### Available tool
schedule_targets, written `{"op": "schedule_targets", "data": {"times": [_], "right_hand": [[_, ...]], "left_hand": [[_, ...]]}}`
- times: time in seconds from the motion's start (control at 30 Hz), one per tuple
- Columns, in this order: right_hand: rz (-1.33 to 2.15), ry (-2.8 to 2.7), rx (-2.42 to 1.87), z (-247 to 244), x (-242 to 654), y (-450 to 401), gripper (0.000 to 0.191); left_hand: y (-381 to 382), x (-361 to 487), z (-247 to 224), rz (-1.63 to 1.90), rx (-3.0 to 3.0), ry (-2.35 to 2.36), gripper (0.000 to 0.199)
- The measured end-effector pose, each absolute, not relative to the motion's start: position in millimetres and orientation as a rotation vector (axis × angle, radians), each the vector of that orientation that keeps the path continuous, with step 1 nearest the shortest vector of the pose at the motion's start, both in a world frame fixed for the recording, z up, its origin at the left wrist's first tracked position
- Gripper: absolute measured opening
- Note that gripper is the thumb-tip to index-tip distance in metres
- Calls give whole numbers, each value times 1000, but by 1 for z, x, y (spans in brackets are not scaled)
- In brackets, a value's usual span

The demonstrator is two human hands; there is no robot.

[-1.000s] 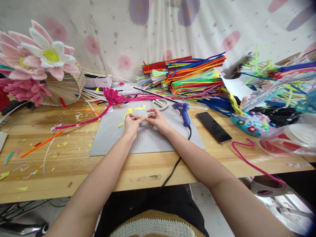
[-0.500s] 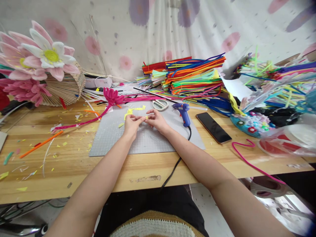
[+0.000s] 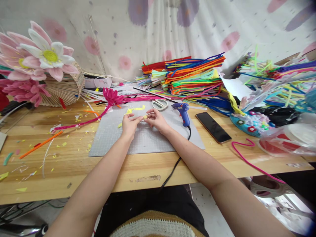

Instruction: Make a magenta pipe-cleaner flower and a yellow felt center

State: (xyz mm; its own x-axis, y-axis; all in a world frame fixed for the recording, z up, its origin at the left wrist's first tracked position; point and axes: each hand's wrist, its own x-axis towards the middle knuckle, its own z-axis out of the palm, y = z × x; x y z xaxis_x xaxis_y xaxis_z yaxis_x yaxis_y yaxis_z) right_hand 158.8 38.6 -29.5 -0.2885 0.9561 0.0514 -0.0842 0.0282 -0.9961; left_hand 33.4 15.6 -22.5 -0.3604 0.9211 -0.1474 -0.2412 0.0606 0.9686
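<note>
Above the grey cutting mat (image 3: pixel 111 141), my left hand (image 3: pixel 129 125) and my right hand (image 3: pixel 157 121) meet at their fingertips. A small yellow piece (image 3: pixel 145 117) sits between them, pinched by my right hand. The left thumb and index finger are pressed together right beside it; what they hold, if anything, is too small to tell. More yellow scraps (image 3: pixel 139 108) lie on the mat just behind my left hand. Grey-white scissors (image 3: pixel 160 104) rest behind my right hand, and a blue glue gun (image 3: pixel 183 113) lies to its right.
A black phone (image 3: pixel 213 127) lies right of the mat. Bundles of coloured pipe cleaners (image 3: pixel 195 74) are stacked behind. A magenta flower (image 3: pixel 112 96) with a long stem lies at the mat's back left. The glue gun's cord (image 3: pixel 176 164) runs over the front edge. Fabric flowers (image 3: pixel 50 56) stand far left.
My left hand has shifted slightly left, away from my right fingertips. More of the small yellow piece shows between them. My right hand has barely moved.
</note>
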Motion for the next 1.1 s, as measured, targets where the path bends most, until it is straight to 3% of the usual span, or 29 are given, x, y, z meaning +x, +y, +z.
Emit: {"op": "schedule_targets", "data": {"times": [0.73, 1.1], "right_hand": [[1437, -1447, -867, -29, 159, 37, 44], [1439, -1390, -936, -31, 156, 38, 42]], "left_hand": [[16, 36, -19, 1504, 755, 1322, 56], [16, 36, -22, 1489, 765, 1288, 48]]}}
